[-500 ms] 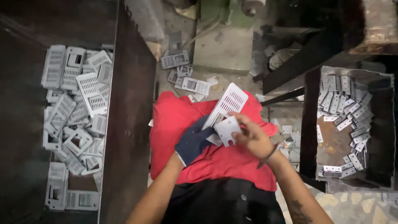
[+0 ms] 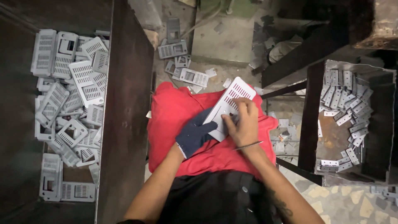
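1. The left hand [image 2: 198,133] wears a dark blue glove; its fingers point up and to the right, gripping from below.
2. The right hand [image 2: 242,120] is bare, palm down, fingers curled and pressing; a thin bangle circles its wrist.
3. Both forearms rise from the lower edge, converging over the lap.

grey slotted plate [image 2: 229,105], navy glove [image 2: 195,133], red cloth [image 2: 174,112]

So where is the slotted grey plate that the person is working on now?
In the head view, the slotted grey plate lies centre frame over the red cloth, held between the gloved left hand and bare right hand.
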